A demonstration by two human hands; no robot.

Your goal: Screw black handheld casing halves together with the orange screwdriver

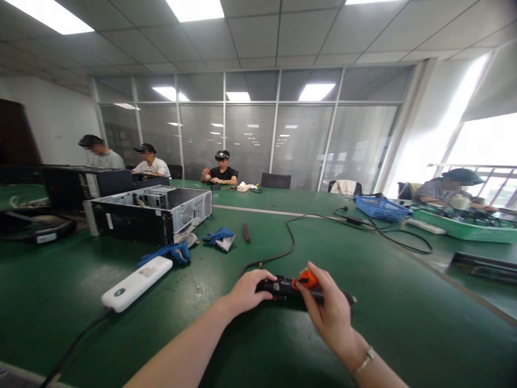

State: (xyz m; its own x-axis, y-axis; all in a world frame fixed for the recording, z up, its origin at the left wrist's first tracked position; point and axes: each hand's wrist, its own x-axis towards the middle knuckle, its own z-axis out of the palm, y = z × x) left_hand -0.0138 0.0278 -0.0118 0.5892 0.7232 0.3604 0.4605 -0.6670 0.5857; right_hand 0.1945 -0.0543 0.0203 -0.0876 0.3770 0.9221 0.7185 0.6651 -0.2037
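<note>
The left hand [247,291] grips a black thing [284,288]; the right hand [333,304] pinches an orange part [309,278]. The white strip [131,290] has a label [149,269] too small to read.

Black tool [284,288]: plastic-looking. Orange piece [309,278]: plastic-looking. Tabletop [371,280]: smooth, glossy. Computer case [155,216]: partly bare metal. Gloves [218,236]: cloth.

Long black device [285,289] lying crosswise — orange piece [308,278] against it.
</note>
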